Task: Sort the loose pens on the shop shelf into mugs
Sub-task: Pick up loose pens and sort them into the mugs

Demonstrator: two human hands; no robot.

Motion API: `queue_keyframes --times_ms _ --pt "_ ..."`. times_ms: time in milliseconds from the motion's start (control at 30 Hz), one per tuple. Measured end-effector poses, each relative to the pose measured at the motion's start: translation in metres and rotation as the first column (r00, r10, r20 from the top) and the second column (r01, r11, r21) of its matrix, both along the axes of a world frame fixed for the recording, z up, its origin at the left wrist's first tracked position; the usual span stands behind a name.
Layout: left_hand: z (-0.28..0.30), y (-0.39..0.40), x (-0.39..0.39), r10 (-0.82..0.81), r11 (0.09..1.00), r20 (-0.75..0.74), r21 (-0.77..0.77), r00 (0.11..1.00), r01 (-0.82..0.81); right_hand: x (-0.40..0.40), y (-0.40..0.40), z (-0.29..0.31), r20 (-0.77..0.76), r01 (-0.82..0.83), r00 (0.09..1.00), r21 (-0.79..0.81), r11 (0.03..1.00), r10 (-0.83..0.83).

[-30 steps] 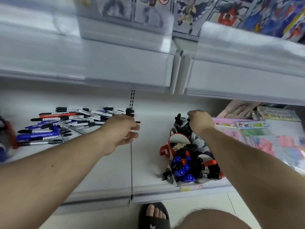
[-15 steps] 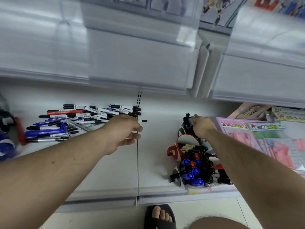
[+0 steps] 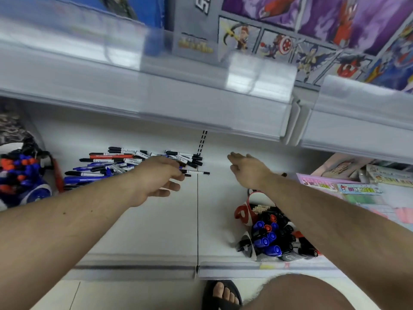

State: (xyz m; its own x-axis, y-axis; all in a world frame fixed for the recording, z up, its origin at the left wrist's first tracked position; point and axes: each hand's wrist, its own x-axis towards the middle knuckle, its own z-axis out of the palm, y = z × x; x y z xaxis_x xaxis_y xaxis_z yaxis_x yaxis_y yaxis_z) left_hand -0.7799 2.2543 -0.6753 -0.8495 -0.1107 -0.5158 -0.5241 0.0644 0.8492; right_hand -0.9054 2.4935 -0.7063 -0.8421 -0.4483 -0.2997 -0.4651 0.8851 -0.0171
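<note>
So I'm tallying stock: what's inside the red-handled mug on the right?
The red-handled mug shows pale pen barrels and black caps at its mouth. The right forearm covers part of it, so no count.

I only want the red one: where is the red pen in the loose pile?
The red pen lies near the back of the pile on the shelf's left half, just behind and left of the left hand.

Smooth white shelf [image 3: 156, 231], plastic pens [image 3: 125, 162]
</note>
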Motion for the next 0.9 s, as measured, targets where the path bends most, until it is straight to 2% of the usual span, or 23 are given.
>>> queue_keyframes --times_ms 67,133,233,300,433,600,667,800,900 --pt "0.003 -0.022 0.007 -0.028 0.997 -0.017 -0.075 0.999 0.027 0.004 -0.019 0.005 0.036 0.007 0.999 -0.02 1.0 -0.006" --pt "0.002 -0.048 0.016 -0.113 0.965 -0.01 -0.239 0.994 0.107 0.005 -0.04 0.005 0.086 -0.006 0.996 0.007 1.0 0.005" --pt "-0.001 -0.086 0.032 -0.217 0.856 0.047 -0.47 0.975 0.213 0.003 -0.073 -0.004 0.182 -0.104 0.98 0.157 0.982 0.074" --pt "0.0 -0.106 0.041 -0.207 0.827 0.058 -0.524 0.977 0.207 0.0 -0.094 -0.015 0.206 -0.166 0.972 0.241 0.956 0.117" --pt "0.001 -0.134 0.05 -0.183 0.818 0.061 -0.545 0.981 0.187 -0.012 -0.137 -0.042 0.208 -0.166 0.972 0.265 0.95 0.111" --pt "-0.003 -0.157 0.059 -0.122 0.856 0.085 -0.496 0.989 0.148 -0.03 -0.188 -0.09 0.198 -0.072 0.98 0.192 0.979 0.033" --pt "-0.004 -0.164 0.06 -0.116 0.856 0.095 -0.495 0.989 0.148 -0.033 -0.209 -0.107 0.196 -0.083 0.979 0.186 0.979 0.046" --pt "-0.004 -0.177 0.064 -0.087 0.851 0.128 -0.506 0.988 0.14 -0.031 -0.256 -0.137 0.124 -0.081 0.99 0.082 0.993 0.071" --pt "-0.003 -0.182 0.068 -0.084 0.859 0.152 -0.49 0.985 0.149 -0.032 -0.283 -0.151 0.092 -0.008 0.996 0.039 0.999 0.005"
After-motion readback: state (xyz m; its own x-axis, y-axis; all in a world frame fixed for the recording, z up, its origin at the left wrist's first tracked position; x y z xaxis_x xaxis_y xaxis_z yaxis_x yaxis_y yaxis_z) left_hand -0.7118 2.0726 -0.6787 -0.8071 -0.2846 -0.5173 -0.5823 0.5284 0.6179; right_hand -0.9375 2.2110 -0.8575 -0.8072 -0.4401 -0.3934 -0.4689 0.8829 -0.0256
